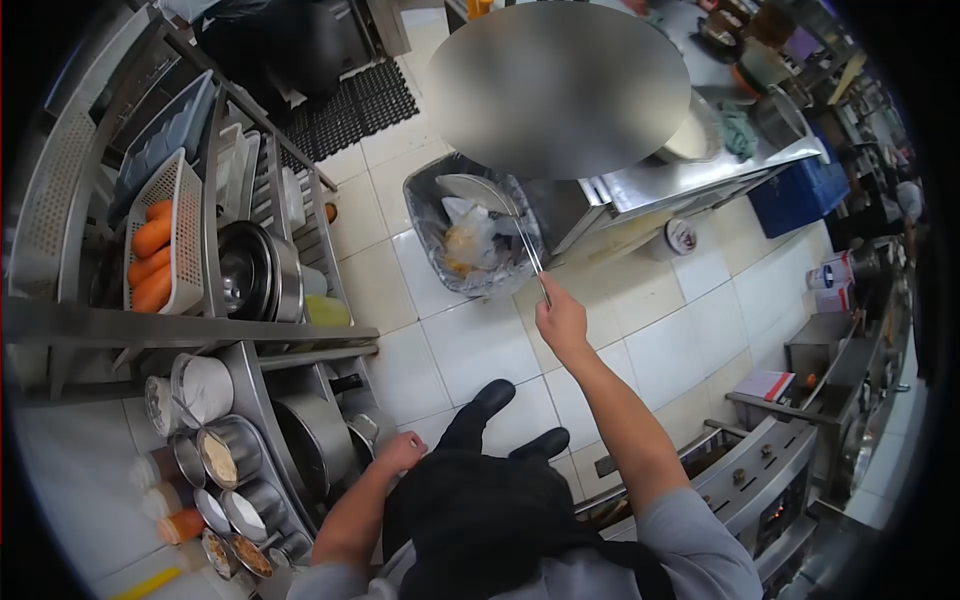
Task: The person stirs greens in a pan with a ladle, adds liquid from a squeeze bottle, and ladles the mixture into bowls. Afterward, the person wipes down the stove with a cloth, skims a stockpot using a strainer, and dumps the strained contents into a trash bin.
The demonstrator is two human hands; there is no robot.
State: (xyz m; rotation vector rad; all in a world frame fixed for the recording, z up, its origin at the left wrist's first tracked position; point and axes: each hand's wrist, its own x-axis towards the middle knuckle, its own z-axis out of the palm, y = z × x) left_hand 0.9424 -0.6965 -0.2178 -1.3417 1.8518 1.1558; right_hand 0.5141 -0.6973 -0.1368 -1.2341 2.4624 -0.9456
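Note:
My right hand (pixel 562 318) is wrapped round the end of a long metal handle. This belongs to a strainer (pixel 478 188) with a wide round head, held out over a bin. The bin (pixel 412 215) has a dark plastic liner, and crumpled plastic and orange-yellow scraps (pixel 462 248) lie inside it. By my hip, my left hand (pixel 402 452) hangs near a shelf with pots. Its fingers look curled in, and I see nothing in them.
On the left, a metal rack (pixel 180 335) holds a basket of carrots (pixel 150 257) and steel bowls (pixel 262 270). Below are tubs of powders (pixel 217 455). A steel counter (pixel 690 182) stands ahead, a stove (pixel 750 470) to the right. A blurred oval hides part of the view.

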